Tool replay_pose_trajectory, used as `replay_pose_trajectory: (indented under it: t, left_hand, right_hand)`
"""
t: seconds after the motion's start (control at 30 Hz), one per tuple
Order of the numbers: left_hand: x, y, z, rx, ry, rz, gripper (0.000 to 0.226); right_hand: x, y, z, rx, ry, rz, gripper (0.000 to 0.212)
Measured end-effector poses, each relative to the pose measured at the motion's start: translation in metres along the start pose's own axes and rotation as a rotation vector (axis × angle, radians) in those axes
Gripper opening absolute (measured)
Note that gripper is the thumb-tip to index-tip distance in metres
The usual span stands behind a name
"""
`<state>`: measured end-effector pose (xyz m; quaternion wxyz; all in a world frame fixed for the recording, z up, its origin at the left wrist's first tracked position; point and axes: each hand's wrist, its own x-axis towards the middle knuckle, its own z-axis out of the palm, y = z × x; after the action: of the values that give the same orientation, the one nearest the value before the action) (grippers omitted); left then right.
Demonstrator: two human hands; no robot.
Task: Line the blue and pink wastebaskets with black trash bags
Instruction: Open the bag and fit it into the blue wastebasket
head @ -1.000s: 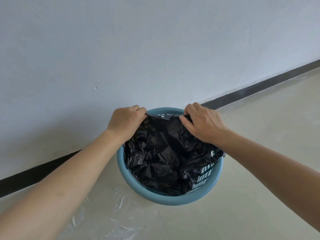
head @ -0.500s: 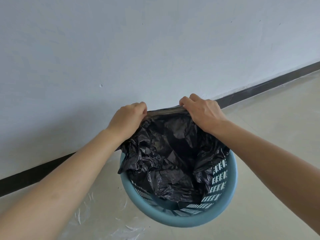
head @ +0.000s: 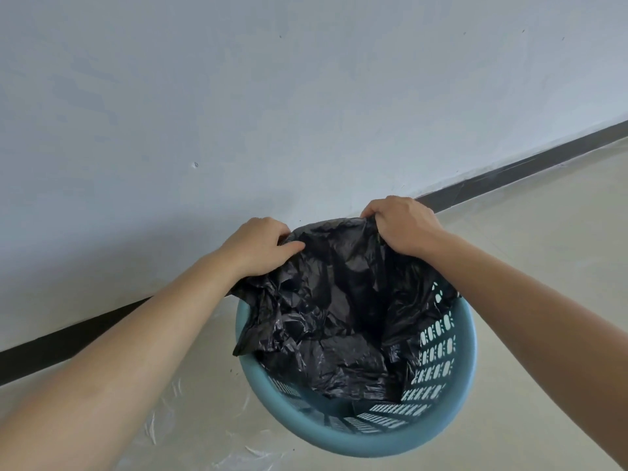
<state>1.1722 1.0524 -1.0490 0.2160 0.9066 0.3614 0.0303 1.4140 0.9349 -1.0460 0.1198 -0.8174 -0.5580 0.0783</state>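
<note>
A round blue wastebasket (head: 452, 426) with slotted walls stands on the floor close to the wall. A crumpled black trash bag (head: 333, 300) lies inside it, its far edge lifted above the rim. My left hand (head: 258, 243) grips the bag's upper edge on the left. My right hand (head: 404, 226) grips the same edge on the right. The bag's mouth is stretched between the two hands. A loose flap hangs over the basket's left rim. The near and right inner walls of the basket are bare. No pink wastebasket is in view.
A white wall (head: 306, 96) with a black baseboard (head: 509, 171) runs right behind the basket. The floor (head: 543, 249) is pale beige. Scraps of clear plastic film (head: 163, 419) lie on the floor to the left of the basket and in front of it.
Both hands have pulled the bag's far edge up out of the basket and spread it wider apart. The basket sits lower and further right in view.
</note>
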Motion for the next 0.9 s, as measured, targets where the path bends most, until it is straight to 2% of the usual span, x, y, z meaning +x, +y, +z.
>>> replay_pose_trajectory:
  t: [0.13,0.3,0.4,0.47,0.53,0.6,0.63,0.7,0.77,0.8,0.83,0.9]
  left_hand:
    - [0.003,0.005,0.007,0.043,0.115,0.023,0.043]
    - [0.013,-0.002,0.002,0.020,0.262,-0.058,0.045]
    - [0.018,-0.009,-0.005,0.009,0.302,-0.085,0.046]
    - [0.016,-0.004,-0.009,0.133,0.323,-0.083,0.055]
    - [0.011,0.013,-0.013,0.351,0.430,-0.034,0.066]
    - [0.000,0.044,-0.012,0.242,0.494,0.126,0.060]
    - [-0.007,0.059,-0.008,0.130,0.453,0.211,0.054]
    - [-0.021,0.085,0.010,0.016,0.234,0.292,0.049]
    - [-0.035,0.101,0.031,0.053,-0.029,0.264,0.059]
    - [-0.039,0.104,0.040,0.111,-0.103,0.237,0.064]
    - [-0.044,0.105,0.049,0.165,-0.121,0.221,0.062]
    - [-0.055,0.108,0.062,0.198,-0.019,0.201,0.038]
  right_hand:
    - [-0.003,0.015,-0.011,0.187,-0.205,0.085,0.038]
    - [-0.022,0.049,-0.022,0.396,-0.059,0.192,0.023]
    - [-0.038,0.067,-0.022,0.643,-0.060,0.321,0.019]
    - [-0.045,0.073,-0.016,0.763,-0.088,0.392,0.017]
    - [-0.051,0.072,-0.007,0.813,-0.110,0.425,0.020]
    - [-0.056,0.068,0.001,0.850,-0.113,0.423,0.030]
    - [-0.057,0.067,0.003,0.851,-0.100,0.407,0.032]
    - [-0.061,0.066,0.004,0.778,-0.040,0.369,0.025]
    - [-0.064,0.067,0.003,0.633,0.066,0.364,0.022]
    - [-0.065,0.066,0.003,0.564,0.114,0.363,0.023]
    - [-0.067,0.066,0.005,0.511,0.152,0.353,0.023]
    - [-0.070,0.064,0.008,0.428,0.197,0.311,0.023]
